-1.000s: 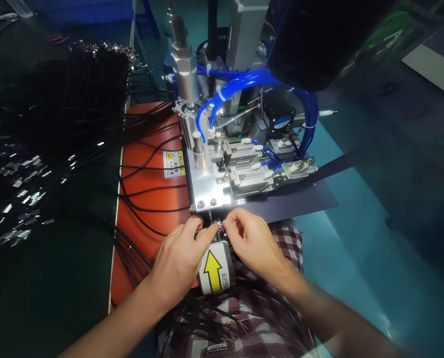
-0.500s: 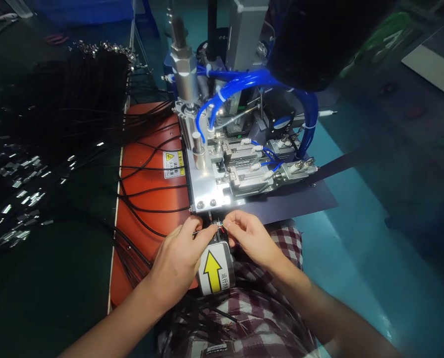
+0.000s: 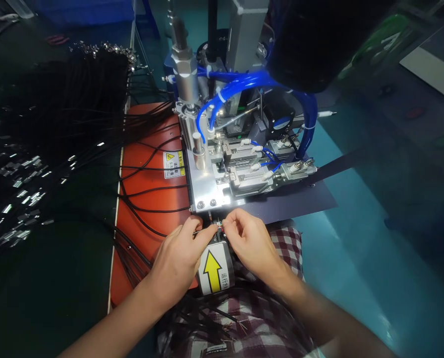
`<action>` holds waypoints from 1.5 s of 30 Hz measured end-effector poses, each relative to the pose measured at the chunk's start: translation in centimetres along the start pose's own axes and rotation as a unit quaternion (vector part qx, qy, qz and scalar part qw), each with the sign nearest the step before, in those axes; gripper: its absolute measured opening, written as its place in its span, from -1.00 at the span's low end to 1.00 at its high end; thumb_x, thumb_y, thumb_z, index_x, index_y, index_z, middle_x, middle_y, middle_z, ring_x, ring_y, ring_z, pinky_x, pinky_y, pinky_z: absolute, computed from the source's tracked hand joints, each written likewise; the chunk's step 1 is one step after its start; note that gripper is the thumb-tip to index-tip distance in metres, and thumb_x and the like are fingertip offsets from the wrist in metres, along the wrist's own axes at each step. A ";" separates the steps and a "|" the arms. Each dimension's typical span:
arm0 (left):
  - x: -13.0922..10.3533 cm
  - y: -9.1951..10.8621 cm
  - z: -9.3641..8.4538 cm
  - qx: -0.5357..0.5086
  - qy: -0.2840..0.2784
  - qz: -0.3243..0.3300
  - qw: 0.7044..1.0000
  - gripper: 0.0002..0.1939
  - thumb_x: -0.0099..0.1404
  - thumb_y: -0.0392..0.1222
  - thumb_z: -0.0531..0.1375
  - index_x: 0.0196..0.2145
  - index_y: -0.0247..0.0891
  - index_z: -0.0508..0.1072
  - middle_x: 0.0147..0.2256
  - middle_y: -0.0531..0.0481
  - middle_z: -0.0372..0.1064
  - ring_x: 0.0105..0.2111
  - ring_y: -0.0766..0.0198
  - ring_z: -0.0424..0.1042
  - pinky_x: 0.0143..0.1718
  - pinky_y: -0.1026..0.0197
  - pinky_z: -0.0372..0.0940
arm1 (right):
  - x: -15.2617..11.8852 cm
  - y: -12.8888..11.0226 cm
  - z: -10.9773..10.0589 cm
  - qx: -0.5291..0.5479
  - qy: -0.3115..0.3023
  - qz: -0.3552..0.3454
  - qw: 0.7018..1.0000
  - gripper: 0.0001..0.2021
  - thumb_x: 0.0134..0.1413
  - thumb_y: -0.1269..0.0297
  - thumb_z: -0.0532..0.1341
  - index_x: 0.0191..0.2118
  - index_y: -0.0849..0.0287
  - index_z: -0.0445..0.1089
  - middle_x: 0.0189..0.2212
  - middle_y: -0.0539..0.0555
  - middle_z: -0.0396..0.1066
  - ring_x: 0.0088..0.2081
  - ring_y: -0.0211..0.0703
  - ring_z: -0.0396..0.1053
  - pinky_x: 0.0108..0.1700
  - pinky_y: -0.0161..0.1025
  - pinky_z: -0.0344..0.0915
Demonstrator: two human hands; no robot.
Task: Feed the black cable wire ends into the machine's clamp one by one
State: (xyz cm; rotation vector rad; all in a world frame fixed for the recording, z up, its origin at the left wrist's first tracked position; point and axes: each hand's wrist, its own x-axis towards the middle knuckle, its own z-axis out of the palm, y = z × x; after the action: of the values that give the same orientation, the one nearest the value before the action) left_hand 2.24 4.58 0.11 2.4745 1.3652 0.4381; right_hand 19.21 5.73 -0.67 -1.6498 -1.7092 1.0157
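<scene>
My left hand (image 3: 180, 256) is closed on a black cable (image 3: 196, 231), its thumb and forefinger close to the stripped end. My right hand (image 3: 249, 238) pinches at the thin coloured wires (image 3: 219, 226) coming out of that end; red and white strands show between the fingertips. Both hands meet at the front edge of the metal machine (image 3: 207, 189), above a track with a white label bearing a yellow arrow (image 3: 212, 271). The exact wire in my right fingers is partly hidden.
Several black cables (image 3: 151, 189) cross the orange panel (image 3: 143, 238) into the machine. On the left lies a large pile of black cables (image 3: 76, 94) with shiny ends. Blue air hoses (image 3: 259, 79) arch over the machine. More cables (image 3: 207, 318) rest on the checked cloth on my lap.
My right hand has turned slightly and its fingers have curled closer around the wires, covering more of the red strand. My left hand stays in place on the cable.
</scene>
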 end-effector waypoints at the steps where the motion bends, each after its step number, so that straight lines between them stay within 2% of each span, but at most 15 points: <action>1: 0.0 0.0 0.0 0.000 -0.001 -0.001 1.000 -0.65 0.28 -0.41 -0.03 -0.03 -0.32 0.39 -0.29 -0.15 0.24 -0.34 0.17 0.35 -0.39 0.16 0.36 | -0.1 0.0 0.1 -0.015 0.015 -0.008 1.000 -0.80 0.12 0.34 0.07 -0.53 0.14 0.16 -0.60 -0.05 0.23 -0.55 -0.27 0.15 -0.48 -0.30 0.05; 3: 0.0 0.0 0.0 0.001 -0.002 -0.001 1.000 -0.65 0.28 -0.41 -0.03 -0.03 -0.32 0.39 -0.29 -0.15 0.25 -0.34 0.16 0.35 -0.39 0.15 0.36 | -0.1 0.2 0.4 -0.003 0.021 0.000 1.000 -0.81 0.11 0.33 0.08 -0.52 0.14 0.17 -0.58 -0.04 0.25 -0.54 -0.26 0.17 -0.47 -0.30 0.07; 5: -0.1 0.1 0.0 0.003 -0.004 -0.001 1.000 -0.65 0.28 -0.42 -0.02 -0.04 -0.33 0.39 -0.29 -0.16 0.25 -0.34 0.15 0.35 -0.38 0.14 0.36 | 0.0 0.6 0.7 0.075 -0.013 0.048 0.996 -0.81 0.12 0.29 0.07 -0.50 0.14 0.19 -0.60 -0.05 0.24 -0.56 -0.26 0.20 -0.50 -0.32 0.10; 8: -0.1 0.1 -0.1 0.008 -0.006 -0.004 1.000 -0.65 0.27 -0.42 -0.01 -0.04 -0.32 0.40 -0.29 -0.16 0.26 -0.34 0.15 0.36 -0.39 0.13 0.37 | 0.4 1.6 1.0 0.204 -0.073 0.118 0.969 -0.81 0.12 0.22 0.08 -0.48 0.15 0.22 -0.67 -0.09 0.22 -0.62 -0.27 0.21 -0.55 -0.33 0.12; 10: -0.1 0.1 -0.1 0.005 -0.003 -0.003 1.000 -0.66 0.27 -0.42 0.00 -0.04 -0.33 0.40 -0.29 -0.16 0.26 -0.34 0.15 0.36 -0.39 0.14 0.37 | 0.5 2.0 0.8 0.237 -0.090 0.134 0.958 -0.80 0.11 0.18 0.10 -0.47 0.16 0.23 -0.69 -0.09 0.21 -0.64 -0.28 0.20 -0.57 -0.33 0.12; 15: -0.1 0.0 0.0 0.001 0.005 0.005 1.000 -0.66 0.25 -0.43 0.02 -0.05 -0.35 0.41 -0.29 -0.18 0.27 -0.34 0.14 0.37 -0.40 0.14 0.37 | 0.1 1.8 0.2 0.192 -0.026 0.082 0.978 -0.84 0.09 0.19 0.14 -0.37 0.19 0.32 -0.52 -0.01 0.32 -0.53 -0.26 0.26 -0.50 -0.32 0.18; 18: -0.1 0.0 0.0 0.003 0.004 0.002 1.000 -0.65 0.25 -0.44 0.01 -0.04 -0.34 0.41 -0.29 -0.17 0.27 -0.34 0.14 0.36 -0.40 0.13 0.37 | 0.0 1.2 0.3 0.152 -0.010 0.037 0.988 -0.86 0.08 0.24 0.16 -0.41 0.18 0.34 -0.52 -0.02 0.31 -0.52 -0.28 0.22 -0.47 -0.33 0.17; 20: 0.0 -0.1 0.0 -0.002 0.001 0.001 1.000 -0.65 0.25 -0.44 0.00 -0.04 -0.34 0.40 -0.29 -0.17 0.26 -0.34 0.15 0.36 -0.40 0.14 0.37 | 0.2 1.0 0.6 0.165 -0.005 0.041 0.985 -0.84 0.06 0.24 0.16 -0.47 0.18 0.31 -0.56 -0.04 0.27 -0.55 -0.30 0.18 -0.49 -0.33 0.13; 24: 0.1 0.0 -0.1 0.001 -0.004 -0.003 1.000 -0.65 0.26 -0.42 0.00 -0.04 -0.30 0.40 -0.29 -0.14 0.25 -0.35 0.19 0.35 -0.39 0.18 0.36 | 0.7 1.7 1.2 0.297 -0.068 0.136 0.943 -0.79 0.03 0.18 0.16 -0.51 0.18 0.25 -0.72 -0.12 0.15 -0.67 -0.34 0.07 -0.59 -0.35 0.03; 26: 0.1 0.0 -0.2 0.005 -0.005 -0.004 1.000 -0.66 0.26 -0.40 0.01 -0.05 -0.28 0.40 -0.30 -0.12 0.25 -0.36 0.21 0.34 -0.40 0.20 0.36 | 0.8 2.1 1.2 0.331 -0.075 0.163 0.926 -0.77 0.02 0.16 0.16 -0.51 0.19 0.24 -0.75 -0.14 0.13 -0.69 -0.34 0.05 -0.60 -0.35 0.02; 29: 0.0 0.0 -0.1 0.008 0.000 0.000 1.000 -0.66 0.26 -0.39 0.02 -0.04 -0.27 0.40 -0.31 -0.11 0.25 -0.39 0.22 0.34 -0.42 0.22 0.35 | 0.8 2.4 1.0 0.306 -0.030 0.151 0.940 -0.76 0.02 0.11 0.18 -0.46 0.20 0.27 -0.70 -0.12 0.17 -0.67 -0.33 0.11 -0.58 -0.34 0.07; 35: 0.0 0.0 0.0 -0.007 0.009 -0.003 1.000 -0.63 0.23 -0.45 0.00 -0.05 -0.31 0.41 -0.30 -0.14 0.26 -0.37 0.18 0.35 -0.40 0.17 0.36 | 0.2 1.2 1.1 0.126 -0.007 0.040 0.991 -0.79 0.11 0.13 0.14 -0.38 0.16 0.39 -0.63 -0.06 0.23 -0.59 -0.27 0.15 -0.53 -0.32 0.11; 39: 0.0 0.0 0.0 -0.010 0.009 -0.001 1.000 -0.63 0.24 -0.46 -0.01 -0.06 -0.32 0.41 -0.31 -0.14 0.27 -0.36 0.16 0.36 -0.40 0.14 0.36 | 0.1 0.4 1.3 0.048 0.054 -0.020 0.997 -0.83 0.11 0.22 0.15 -0.41 0.15 0.42 -0.56 0.00 0.33 -0.55 -0.24 0.21 -0.47 -0.30 0.14; 42: 0.0 -0.1 -0.1 -0.018 0.005 0.001 1.000 -0.65 0.25 -0.44 -0.01 -0.06 -0.32 0.41 -0.30 -0.14 0.28 -0.35 0.15 0.36 -0.38 0.13 0.36 | 0.0 0.3 1.1 0.010 0.073 -0.054 0.996 -0.85 0.10 0.27 0.14 -0.43 0.16 0.40 -0.56 0.01 0.34 -0.52 -0.23 0.23 -0.41 -0.29 0.15; 45: 0.1 -0.2 -0.1 -0.025 0.010 0.005 1.000 -0.68 0.26 -0.42 0.00 -0.08 -0.33 0.42 -0.31 -0.13 0.30 -0.36 0.16 0.36 -0.36 0.14 0.36 | -0.1 0.6 1.0 0.025 0.066 -0.034 0.997 -0.82 0.12 0.25 0.12 -0.45 0.16 0.36 -0.56 0.00 0.32 -0.52 -0.24 0.22 -0.42 -0.30 0.15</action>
State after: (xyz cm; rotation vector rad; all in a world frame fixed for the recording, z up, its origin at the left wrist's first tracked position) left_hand 2.08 4.74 0.17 2.4453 1.3327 0.4929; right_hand 18.76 5.51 -1.67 -1.5804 -1.6286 0.8919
